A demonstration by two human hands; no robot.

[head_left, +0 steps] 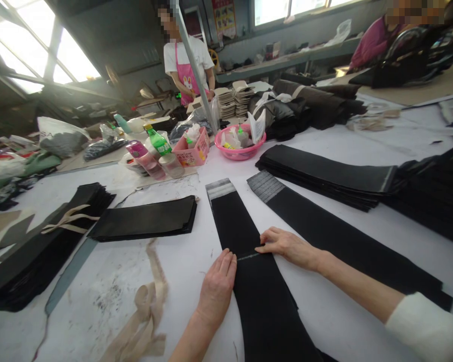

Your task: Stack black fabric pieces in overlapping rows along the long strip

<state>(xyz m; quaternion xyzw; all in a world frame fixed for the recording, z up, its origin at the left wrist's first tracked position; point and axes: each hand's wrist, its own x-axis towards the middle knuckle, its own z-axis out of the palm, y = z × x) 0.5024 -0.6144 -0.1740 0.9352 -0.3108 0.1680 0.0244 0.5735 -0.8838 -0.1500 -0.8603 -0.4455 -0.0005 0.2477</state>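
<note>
Head view. A black strip (266, 311) lay on the white table (184, 281), running from the bottom of the view toward the pink basin (236, 154), its pale-banded end farthest from the person. The left hand (218, 284) rested along the strip's left edge, fingers together and extended, with nothing visibly grasped. The right hand (287, 247) touched the right edge with its fingertips; whether these pinched the material could not be told. The hands stood at opposite ends of a pale crosswise line (248, 256), a placement that probably kept both edges flat and even there. A second black strip (335, 239) lay to the right, its pale end likewise facing away, presumably so placed for easy reach.

Edges and room: a wedge of bare table separated the strips, but the right forearm passed over the second strip's near edge, limiting that side. Leftward, open surface extended toward the low black stack (143, 218) and the loose beige tape (149, 306), both clear of the left hand.
</note>
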